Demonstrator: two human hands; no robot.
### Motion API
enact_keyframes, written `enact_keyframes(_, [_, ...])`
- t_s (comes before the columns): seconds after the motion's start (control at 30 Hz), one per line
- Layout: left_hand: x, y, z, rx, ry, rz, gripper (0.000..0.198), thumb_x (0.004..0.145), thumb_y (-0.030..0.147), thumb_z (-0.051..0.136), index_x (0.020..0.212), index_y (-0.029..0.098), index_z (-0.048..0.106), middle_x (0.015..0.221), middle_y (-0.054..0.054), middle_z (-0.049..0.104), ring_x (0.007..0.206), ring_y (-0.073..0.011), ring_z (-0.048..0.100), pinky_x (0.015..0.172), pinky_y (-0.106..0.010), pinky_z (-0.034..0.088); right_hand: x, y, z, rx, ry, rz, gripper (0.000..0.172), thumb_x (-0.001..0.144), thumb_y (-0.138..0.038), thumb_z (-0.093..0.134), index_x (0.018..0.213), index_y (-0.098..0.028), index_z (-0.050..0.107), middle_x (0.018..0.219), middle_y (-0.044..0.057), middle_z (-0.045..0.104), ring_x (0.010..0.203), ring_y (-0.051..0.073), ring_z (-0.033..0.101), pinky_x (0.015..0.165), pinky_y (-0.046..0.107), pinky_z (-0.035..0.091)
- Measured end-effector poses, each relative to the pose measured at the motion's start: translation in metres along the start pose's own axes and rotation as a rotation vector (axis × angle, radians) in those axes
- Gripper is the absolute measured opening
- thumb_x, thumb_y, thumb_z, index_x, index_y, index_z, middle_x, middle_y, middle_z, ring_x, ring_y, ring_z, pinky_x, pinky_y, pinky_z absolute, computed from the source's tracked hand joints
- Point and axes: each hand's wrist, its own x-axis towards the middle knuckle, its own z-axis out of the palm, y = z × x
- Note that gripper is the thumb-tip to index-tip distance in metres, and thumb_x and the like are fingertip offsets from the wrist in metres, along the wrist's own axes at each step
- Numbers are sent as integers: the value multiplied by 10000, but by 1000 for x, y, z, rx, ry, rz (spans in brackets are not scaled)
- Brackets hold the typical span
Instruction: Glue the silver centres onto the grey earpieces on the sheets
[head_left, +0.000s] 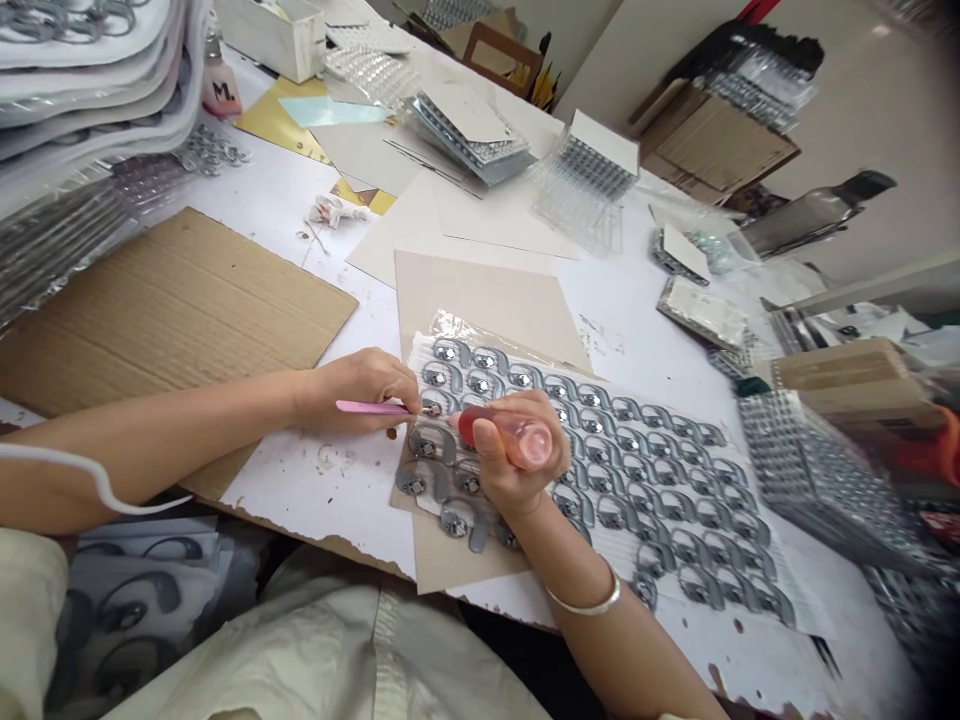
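My left hand (360, 388) is closed in a pinch on pink tweezers (375, 407), whose tip rests at the left edge of a clear plastic sheet (660, 480). The sheet lies on a beige card (487, 295) and carries rows of grey hook-shaped pieces (637, 470) with shiny stones. My right hand (506, 460) is wrapped around a small pink bottle with a red cap (510, 435), its red end pointing left toward the tweezers' tip, just above the sheet's left rows. A bangle sits on my right wrist.
A brown cardboard sheet (172, 300) lies at the left. Stacked white trays (82, 70) fill the far left corner. Packs of stone sheets (469, 125), a clear blister tray (581, 185), card boxes (712, 140) and a studded tray (810, 470) crowd the back and right.
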Motion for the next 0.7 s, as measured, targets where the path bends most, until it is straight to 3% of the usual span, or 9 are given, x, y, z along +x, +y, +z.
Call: enact_keyframes(0.7, [2, 3, -2, -13, 33, -36, 45, 801, 113, 624, 792, 128, 665, 780, -76, 706, 738, -147, 659, 686, -215, 512, -1, 0, 1, 44, 8, 47, 182, 743, -238, 685, 877, -193, 570, 725, 4, 592, 617, 152, 534, 555, 326, 456])
